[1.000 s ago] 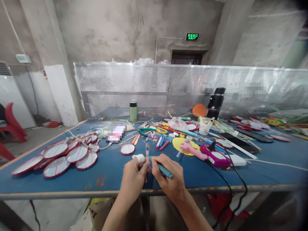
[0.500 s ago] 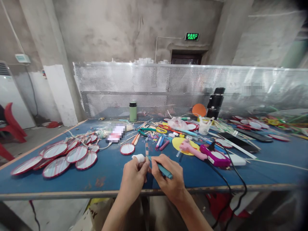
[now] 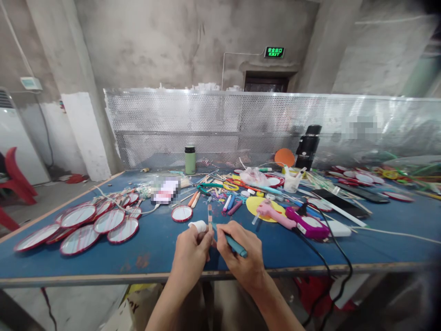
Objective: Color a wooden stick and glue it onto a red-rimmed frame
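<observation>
Pinched upright in my left hand (image 3: 193, 248) is a flat wooden craft stick (image 3: 210, 212) with coloured bands on it. White wrapping (image 3: 198, 226) covers one finger of that hand. My right hand (image 3: 242, 250) grips a teal marker pen (image 3: 237, 246), whose tip end meets the stick near my left fingertips. The exact contact point is partly hidden by my fingers. Just beyond my hands lie a round red-rimmed disc (image 3: 182, 213), orange markers (image 3: 193, 199) and a few purple and blue markers (image 3: 235, 208).
Red-rimmed discs (image 3: 80, 239) are piled at the left, near a phone (image 3: 166, 190) on a cable. A pink glue gun (image 3: 275, 215) rests on a yellow disc (image 3: 252, 207) at the right. Behind stand a green bottle (image 3: 190, 161) and a black thermos (image 3: 308, 148).
Both hands keep almost the same position on the stick and the marker. The view has shifted very slightly; nothing on the table has visibly moved.
</observation>
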A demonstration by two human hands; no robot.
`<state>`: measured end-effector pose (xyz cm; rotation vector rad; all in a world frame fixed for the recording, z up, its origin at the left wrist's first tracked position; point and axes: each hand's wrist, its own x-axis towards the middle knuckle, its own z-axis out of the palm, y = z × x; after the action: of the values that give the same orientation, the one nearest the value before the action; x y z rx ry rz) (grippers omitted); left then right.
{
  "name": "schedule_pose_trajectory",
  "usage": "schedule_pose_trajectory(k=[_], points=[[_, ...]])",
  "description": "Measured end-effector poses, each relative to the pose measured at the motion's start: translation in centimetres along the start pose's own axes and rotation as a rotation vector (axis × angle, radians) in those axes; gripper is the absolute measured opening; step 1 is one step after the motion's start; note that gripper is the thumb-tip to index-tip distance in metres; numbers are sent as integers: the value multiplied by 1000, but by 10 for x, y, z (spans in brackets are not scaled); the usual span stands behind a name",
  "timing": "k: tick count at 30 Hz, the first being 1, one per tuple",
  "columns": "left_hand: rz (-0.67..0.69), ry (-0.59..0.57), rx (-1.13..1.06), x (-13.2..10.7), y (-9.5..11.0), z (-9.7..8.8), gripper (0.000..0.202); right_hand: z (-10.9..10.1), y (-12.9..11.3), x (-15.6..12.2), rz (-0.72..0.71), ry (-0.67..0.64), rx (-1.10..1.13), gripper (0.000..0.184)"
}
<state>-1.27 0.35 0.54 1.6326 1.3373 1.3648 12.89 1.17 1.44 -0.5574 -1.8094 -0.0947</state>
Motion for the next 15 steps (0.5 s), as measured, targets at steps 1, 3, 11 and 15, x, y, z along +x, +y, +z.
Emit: schedule_pose_trajectory(k=[1,3,11,15], points=[[2,1,4,0,0,0,33,0,0,0,0,0,0,10],[2,3,19,0,0,0,33,0,0,0,1,-5,-5,10],[7,13,50,0,-3,-1,34,0,-1,0,-1,30,-19,11],[3,6,36,1,-4,0,32,0,-1,0,-1,9,-16,11]])
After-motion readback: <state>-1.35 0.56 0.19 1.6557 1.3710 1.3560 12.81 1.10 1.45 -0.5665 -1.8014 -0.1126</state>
